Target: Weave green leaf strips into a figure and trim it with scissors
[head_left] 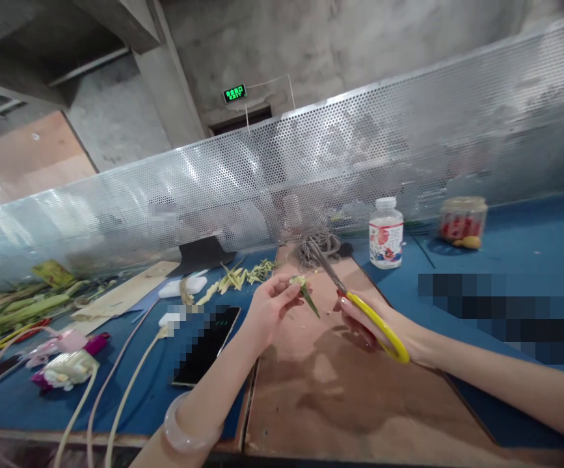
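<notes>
Between the thumb and fingers of my left hand point(269, 309) is a small piece of plant, pale at the top with a pointed green leaf point(310, 302) hanging from it. My right hand point(360, 322) grips a pair of scissors point(329, 268) by the yellow handles, blades pointing up and away from me. The blades are a little to the right of the plant piece and apart from it; whether they are spread is hard to tell. Both hands are above the brown board point(306, 403). A pale bangle point(177, 422) circles my left wrist.
Left of my hands lie a phone point(213, 341), charging cables, plugs point(64, 370), pale plant scraps point(235, 278) and longer stalks point(28, 305). Tangled grey cord point(328, 246) rests behind them. A white bottle point(386, 234) and a jar point(463, 221) stand right, before a perforated metal screen point(203, 175).
</notes>
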Tool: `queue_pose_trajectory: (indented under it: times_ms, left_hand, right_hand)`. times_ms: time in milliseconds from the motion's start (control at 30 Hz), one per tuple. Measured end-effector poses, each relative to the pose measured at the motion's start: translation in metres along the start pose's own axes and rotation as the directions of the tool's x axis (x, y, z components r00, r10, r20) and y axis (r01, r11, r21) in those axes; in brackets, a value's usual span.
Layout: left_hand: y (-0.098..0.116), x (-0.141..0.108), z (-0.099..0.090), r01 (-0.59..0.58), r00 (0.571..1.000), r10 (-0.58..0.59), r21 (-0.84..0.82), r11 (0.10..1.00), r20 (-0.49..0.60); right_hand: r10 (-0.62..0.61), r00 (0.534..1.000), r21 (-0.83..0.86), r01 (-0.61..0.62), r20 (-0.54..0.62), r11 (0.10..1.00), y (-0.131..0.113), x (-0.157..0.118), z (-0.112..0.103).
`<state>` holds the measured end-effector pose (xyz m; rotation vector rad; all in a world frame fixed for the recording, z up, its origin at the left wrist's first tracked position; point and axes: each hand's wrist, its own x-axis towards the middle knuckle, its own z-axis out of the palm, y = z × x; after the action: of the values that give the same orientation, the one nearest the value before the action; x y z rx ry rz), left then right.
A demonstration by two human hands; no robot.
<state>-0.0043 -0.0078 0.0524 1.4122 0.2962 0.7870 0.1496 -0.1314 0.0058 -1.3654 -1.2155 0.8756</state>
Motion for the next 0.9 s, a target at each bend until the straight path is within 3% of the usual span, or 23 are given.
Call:
queue_pose_trajectory:
  times_ms: [167,367,633,900]
  left_hand:
    - [0.001,0.001,-0.001,-0.09,0.994,0.086,-0.055,0.994,-0.06]
    - [0.003,0.0,0.001,-0.081,0.995,0.078,-0.048,0.996,-0.064]
    - [0.001,-0.001,0.001,-0.09,0.996,0.09,-0.028,0.996,-0.026]
    - [0.001,-0.001,0.0,-0.101,0.995,0.102,0.028,0.994,-0.005]
  right_hand:
    - [-0.048,0.995,-0.067,0.054,0.091,0.996,-0.005,-0.004,-0.002]
    - [-0.094,0.988,-0.151,0.111,0.12,0.982,-0.003,-0.005,-0.003]
    - [-0.07,0.994,-0.131,0.081,0.086,0.988,0.001,-0.004,-0.002]
    - [-0.087,0.993,-0.153,0.098,0.074,0.983,-0.009,-0.009,0.0]
